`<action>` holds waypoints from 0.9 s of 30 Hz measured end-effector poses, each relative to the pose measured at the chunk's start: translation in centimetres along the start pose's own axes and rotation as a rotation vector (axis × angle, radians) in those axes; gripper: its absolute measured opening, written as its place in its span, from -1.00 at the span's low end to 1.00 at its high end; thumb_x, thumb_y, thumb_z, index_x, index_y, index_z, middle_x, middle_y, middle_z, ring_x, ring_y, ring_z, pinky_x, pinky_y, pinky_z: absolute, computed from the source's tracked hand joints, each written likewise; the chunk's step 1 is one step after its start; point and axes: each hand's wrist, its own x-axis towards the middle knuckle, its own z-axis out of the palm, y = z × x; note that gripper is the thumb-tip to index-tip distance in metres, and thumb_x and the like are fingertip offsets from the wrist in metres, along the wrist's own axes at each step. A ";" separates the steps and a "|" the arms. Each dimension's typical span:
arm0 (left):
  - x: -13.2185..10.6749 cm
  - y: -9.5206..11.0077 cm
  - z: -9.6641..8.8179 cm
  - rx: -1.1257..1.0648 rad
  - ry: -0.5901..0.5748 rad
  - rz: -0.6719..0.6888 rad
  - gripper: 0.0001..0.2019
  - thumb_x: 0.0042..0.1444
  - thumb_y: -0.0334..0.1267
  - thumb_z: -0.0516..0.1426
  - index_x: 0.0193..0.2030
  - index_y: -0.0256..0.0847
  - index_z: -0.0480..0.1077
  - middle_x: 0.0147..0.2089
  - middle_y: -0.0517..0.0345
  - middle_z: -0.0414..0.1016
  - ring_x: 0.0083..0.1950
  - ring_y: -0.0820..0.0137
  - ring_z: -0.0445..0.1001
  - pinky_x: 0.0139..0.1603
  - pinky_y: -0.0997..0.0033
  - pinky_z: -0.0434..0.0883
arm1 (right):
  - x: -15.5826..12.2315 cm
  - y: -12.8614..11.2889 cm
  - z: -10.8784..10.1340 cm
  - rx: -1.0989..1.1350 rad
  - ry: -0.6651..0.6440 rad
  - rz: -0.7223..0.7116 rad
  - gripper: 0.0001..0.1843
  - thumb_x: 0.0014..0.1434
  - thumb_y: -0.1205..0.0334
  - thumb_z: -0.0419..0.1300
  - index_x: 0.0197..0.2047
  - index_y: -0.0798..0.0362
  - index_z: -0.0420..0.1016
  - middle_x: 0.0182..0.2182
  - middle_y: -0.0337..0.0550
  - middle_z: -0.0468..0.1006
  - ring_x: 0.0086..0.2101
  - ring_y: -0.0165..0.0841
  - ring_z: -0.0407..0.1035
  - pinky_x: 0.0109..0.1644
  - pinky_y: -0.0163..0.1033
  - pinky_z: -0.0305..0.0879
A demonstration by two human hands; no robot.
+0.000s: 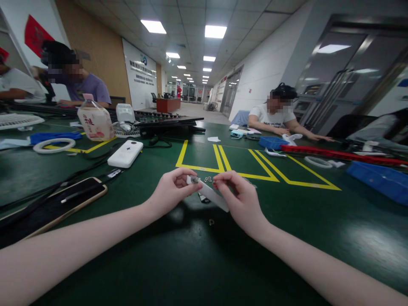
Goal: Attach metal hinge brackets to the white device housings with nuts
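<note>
My left hand [174,187] pinches one end of a flat white strip [215,199] between thumb and fingers. A small metal piece [194,180] shows at that end, by the fingertips. The strip slants down to the right, its far end close to my right hand [240,197]. The thumb and fingers of that hand are pressed together above the strip; what they hold is too small to make out. Several small metal rings [208,179] lie on the table just beyond the strip. Nearer to me lies a small loose ring-like piece [211,222].
On the left are a phone [51,208], a white power bank [126,154], black cables and a bottle [94,119]. Yellow tape [204,168] marks the green table. Blue trays [379,180] and a red strip [338,154] lie right. A person [274,112] sits opposite; others sit left.
</note>
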 end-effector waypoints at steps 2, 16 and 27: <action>0.5 -0.4 -0.1 -0.065 -0.031 -0.088 -0.59 -0.06 -0.02 0.29 -0.18 -0.30 0.41 -0.41 0.17 0.49 -0.49 0.49 0.43 -0.43 0.46 0.42 | 1.3 -0.5 0.4 0.078 -0.032 0.053 -0.87 0.20 0.20 0.12 -0.26 0.04 0.45 -0.36 -0.17 0.53 -0.35 -0.37 0.41 -0.27 -0.25 0.34; 1.5 -1.4 -1.2 -0.108 -0.177 -0.237 -0.57 0.04 0.12 0.18 -0.35 -0.30 0.44 -0.47 0.15 0.47 -0.47 0.50 0.46 -0.43 0.54 0.43 | 7.8 -1.5 1.4 0.178 -0.349 0.187 -0.91 0.01 0.28 0.21 -0.39 0.10 0.53 -0.53 -0.24 0.50 -0.49 -0.47 0.36 -0.37 -0.32 0.32; 1.5 -1.9 -1.3 -0.121 -0.215 -0.208 -0.62 0.05 0.06 0.20 -0.26 -0.29 0.46 -0.43 0.16 0.47 -0.44 0.50 0.47 -0.40 0.52 0.43 | 7.3 -0.2 1.4 0.191 -0.451 0.278 -0.92 0.02 0.28 0.22 -0.39 0.09 0.54 -0.51 -0.22 0.53 -0.49 -0.46 0.38 -0.39 -0.33 0.32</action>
